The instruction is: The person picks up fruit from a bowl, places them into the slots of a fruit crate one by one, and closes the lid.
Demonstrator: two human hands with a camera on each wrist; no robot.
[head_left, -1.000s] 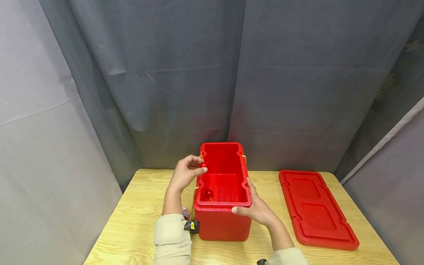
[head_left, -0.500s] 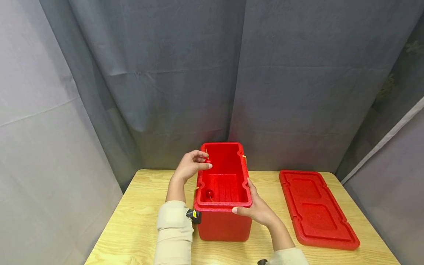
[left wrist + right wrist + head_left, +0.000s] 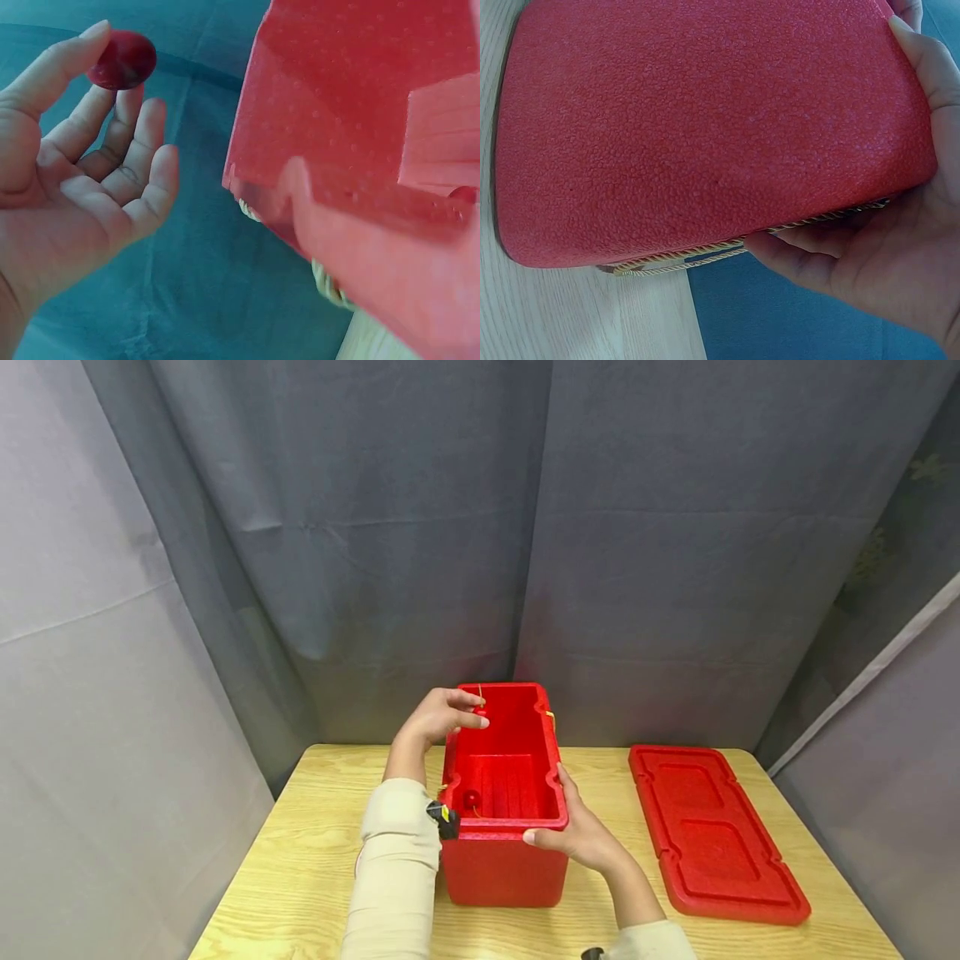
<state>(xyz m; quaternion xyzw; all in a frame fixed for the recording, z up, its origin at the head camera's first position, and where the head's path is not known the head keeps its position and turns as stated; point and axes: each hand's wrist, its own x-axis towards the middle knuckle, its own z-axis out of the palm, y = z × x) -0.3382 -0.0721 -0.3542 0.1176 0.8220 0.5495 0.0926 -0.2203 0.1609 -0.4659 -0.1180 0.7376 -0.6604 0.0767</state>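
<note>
My left hand (image 3: 437, 717) is raised over the left rim of an uncovered red foam box (image 3: 504, 872). Thumb and fingertips pinch a glossy dark red cherry (image 3: 133, 60), its thin yellowish stem showing above the fingers in the head view. A second cherry (image 3: 472, 798) lies inside the box at the near left corner, stem toward the front. At the near right corner my right hand (image 3: 590, 837) grips the box, thumb over the front edge and fingers along the side. In the right wrist view those fingers are beside a gold cord (image 3: 705, 251).
A red lid (image 3: 716, 831) lies flat at the right of the wooden table (image 3: 300, 860). Grey curtains (image 3: 390, 527) hang behind and at the sides. Gold cord also runs along the box's left side, and a black wrist camera (image 3: 444, 820) sits close by the left rim.
My left hand has moved forward and slightly right with the cherry, now farther along the box's left rim. The right hand, box and lid have stayed about where they were.
</note>
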